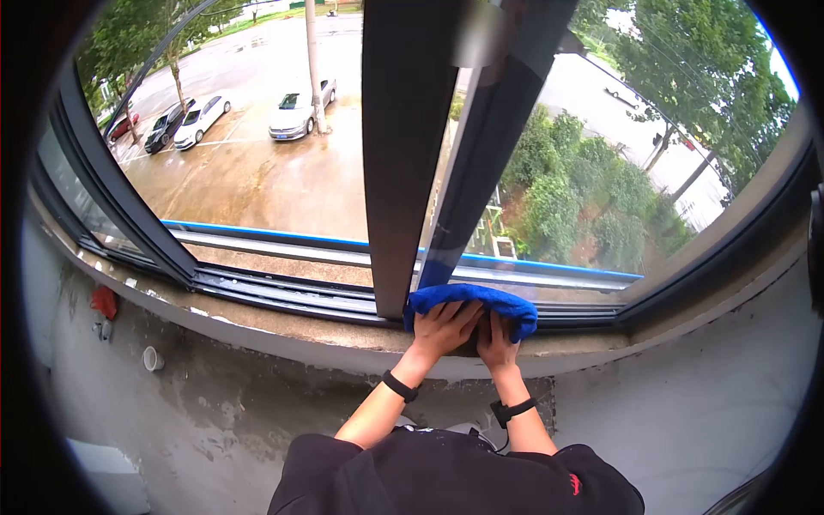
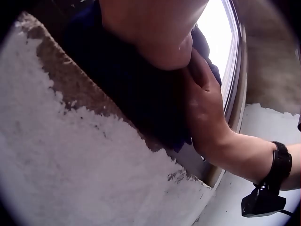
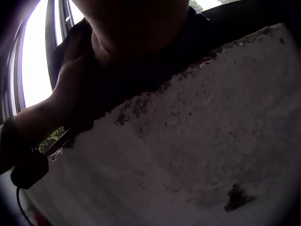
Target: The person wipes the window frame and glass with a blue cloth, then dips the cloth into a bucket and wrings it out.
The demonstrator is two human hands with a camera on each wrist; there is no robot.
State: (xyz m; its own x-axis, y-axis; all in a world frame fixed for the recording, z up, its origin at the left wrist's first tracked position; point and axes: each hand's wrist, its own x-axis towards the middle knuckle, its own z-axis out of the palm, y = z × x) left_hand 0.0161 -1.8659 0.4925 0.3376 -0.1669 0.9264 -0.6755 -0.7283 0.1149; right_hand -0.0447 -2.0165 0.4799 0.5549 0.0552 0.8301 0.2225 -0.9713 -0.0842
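Window sill (image 1: pixel 296 329) & tracks (image 1: pixel 283 293) run either side of L hand (image 1: pixel 440 333) & R hand (image 1: pixel 498 346); blue cloth (image 1: pixel 493 296) under their fingers, by foot of dark post (image 1: pixel 399 154). L presses, fingers near straight; R's on cloth too, can't tell if gripping. Prob. wiping frame base; next likely needs firm, even push along track.

At the window (image 1: pixel 592 163) here, the left hand (image 1: pixel 445 326) lies spread across a blue cloth (image 1: pixel 477 295), close by the dark upright (image 1: pixel 408 154); the right hand (image 1: pixel 498 342) touches the same cloth, just beside the left; black bands (image 1: pixel 398 386) circle both wrists (image 1: pixel 506 381); low on the left is a white container (image 1: pixel 153 359); outside, a silver car (image 1: pixel 293 118) stands on wet ground (image 1: pixel 249 190).
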